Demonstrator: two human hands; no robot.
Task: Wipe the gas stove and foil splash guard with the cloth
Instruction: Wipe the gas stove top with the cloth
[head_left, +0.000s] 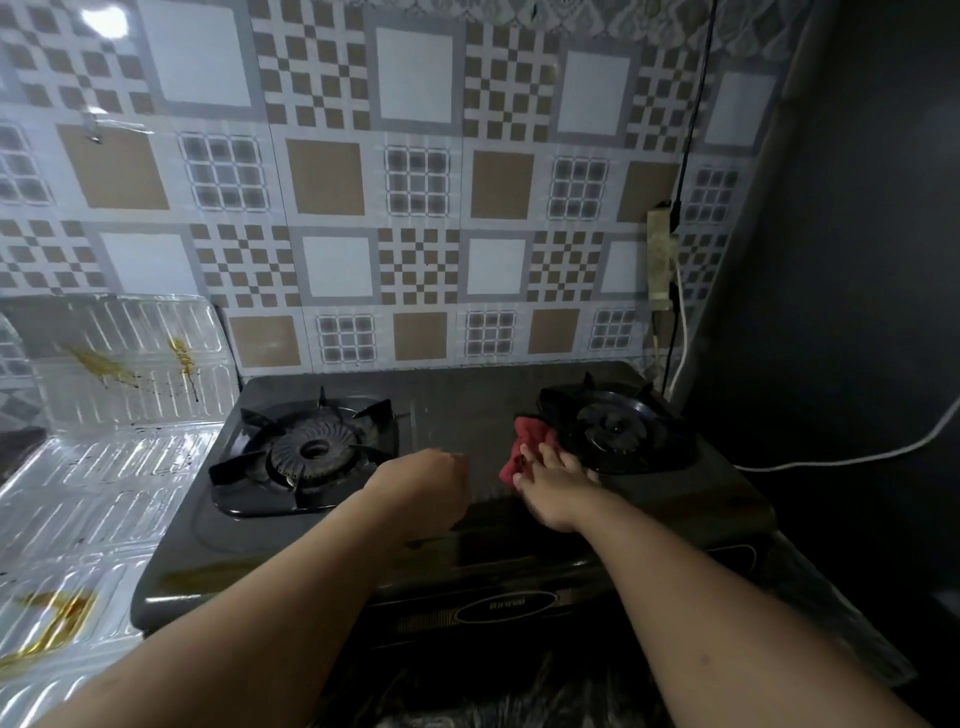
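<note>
A black two-burner gas stove (457, 410) fills the middle of the head view. My right hand (553, 483) presses a red cloth (530, 441) flat on the stove top, just left of the right burner (618, 431). My left hand (421, 488) rests as a loose fist on the stove's centre, beside the left burner (311, 452); what it holds, if anything, is hidden. The foil splash guard (130, 364) stands and lies to the stove's left, with brown-yellow stains on its upright panel and lower left part. A brownish smear marks the stove's front left corner (197, 577).
A patterned tile wall (415, 182) rises behind the stove. A power strip (662, 260) hangs on the wall at right, with a black cable above and a white cable (857, 457) trailing right. A dark wall closes the right side.
</note>
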